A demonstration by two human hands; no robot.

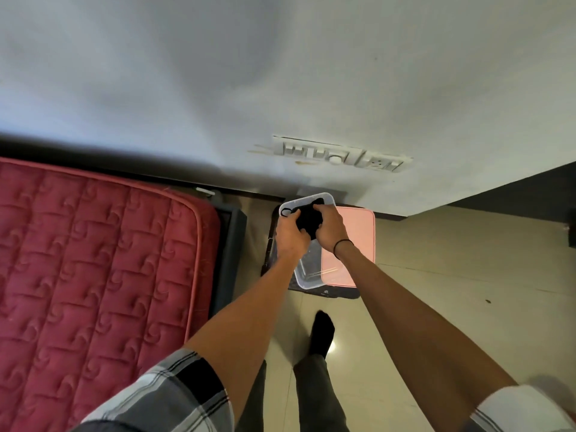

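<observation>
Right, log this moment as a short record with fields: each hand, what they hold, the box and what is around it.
left hand: grips the black soft item from its left side
right hand: grips the same item from its right side; thin dark band on the wrist
black soft item: held over the far end of the clear plastic box; what it is cannot be told
clear plastic box: open, on a dark low stand
beside the box: pink flat piece, on its right
left of the stand: red quilted mattress
wall: switch panel
</observation>
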